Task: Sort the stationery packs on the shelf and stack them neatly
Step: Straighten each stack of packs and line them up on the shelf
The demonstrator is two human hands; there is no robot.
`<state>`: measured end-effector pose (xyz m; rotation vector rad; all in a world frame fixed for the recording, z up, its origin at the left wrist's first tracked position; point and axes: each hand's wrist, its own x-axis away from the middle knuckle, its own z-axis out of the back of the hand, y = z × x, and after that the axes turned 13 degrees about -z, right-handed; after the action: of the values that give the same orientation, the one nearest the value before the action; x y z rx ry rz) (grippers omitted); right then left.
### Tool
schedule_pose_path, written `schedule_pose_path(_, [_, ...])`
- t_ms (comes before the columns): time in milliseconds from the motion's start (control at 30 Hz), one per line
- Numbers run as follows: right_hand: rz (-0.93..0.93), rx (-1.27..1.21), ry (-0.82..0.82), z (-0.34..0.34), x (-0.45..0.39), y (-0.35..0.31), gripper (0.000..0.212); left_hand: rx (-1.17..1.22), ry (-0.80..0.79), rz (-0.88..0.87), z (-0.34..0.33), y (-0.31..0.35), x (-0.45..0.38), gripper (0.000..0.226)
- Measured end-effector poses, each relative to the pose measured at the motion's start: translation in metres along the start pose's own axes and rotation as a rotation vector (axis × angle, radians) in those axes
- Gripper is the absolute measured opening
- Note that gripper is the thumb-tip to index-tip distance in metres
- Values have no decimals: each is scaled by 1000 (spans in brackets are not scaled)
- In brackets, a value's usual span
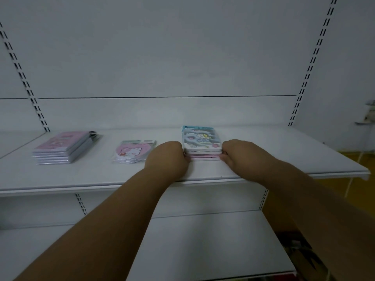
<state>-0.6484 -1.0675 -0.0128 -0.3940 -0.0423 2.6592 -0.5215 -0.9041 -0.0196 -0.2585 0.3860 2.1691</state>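
Observation:
A small stack of stationery packs (199, 141), with a blue-and-white cartoon pack on top and pink ones beneath, sits on the white shelf (263, 159) right of centre. My left hand (168, 157) grips the stack's left side and my right hand (239, 153) grips its right side, fingers curled against the edges. A single pink heart-shaped pack with a bear (133, 152) lies just left of my left hand. A taller stack of pink packs (63, 148) rests at the shelf's left end.
The shelf's back panel and slotted uprights (304, 78) rise behind. A lower white shelf (203, 240) juts out below my arms. Yellow floor (345, 189) shows at the right, with dark items at the bottom right corner.

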Motion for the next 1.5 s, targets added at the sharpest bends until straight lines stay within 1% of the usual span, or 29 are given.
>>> schedule_pose_path(67, [4, 26, 6, 1, -1, 0, 25, 6, -24, -2, 3, 1, -1, 24])
schedule_pose_path(133, [-8, 2, 1, 2, 0, 2, 27, -9, -39, -22, 5, 1, -1, 25])
schedule_pose_path(267, [-48, -131, 51, 2, 3, 7, 27, -34, 39, -50, 8, 2, 4, 17])
schedule_pose_path(333, [-60, -169, 53, 1, 2, 8, 26, -68, 38, -73, 8, 4, 5, 10])
schedule_pose_path(433, [-49, -200, 25, 0, 0, 8, 21, -109, 17, -105, 7, 9, 5, 16])
schedule_pose_path(533, [-43, -217, 24, -2, -1, 10, 18, -114, 8, -115, 8, 9, 4, 16])
schedule_pose_path(733, [-40, -203, 39, -4, -3, 12, 17, -90, -31, -81, 9, 2, 3, 13])
schedule_pose_path(867, [-48, -193, 40, -6, -5, 11, 19, -119, -47, -88, 7, 3, 2, 8])
schedule_pose_path(1200, [-57, -172, 51, -6, -2, 9, 20, -119, -32, -122, 5, 1, 3, 16])
schedule_pose_path(1333, [-64, -155, 42, -4, -1, 7, 21, -128, -46, -112, 8, 5, 3, 11])
schedule_pose_path(1433, [-101, -177, 20, -1, 0, 7, 22, -68, -84, -69, 16, 5, 2, 17])
schedule_pose_path(1500, [-162, -259, 8, 3, -2, 9, 25, 4, -71, -17, 22, 0, -5, 18])
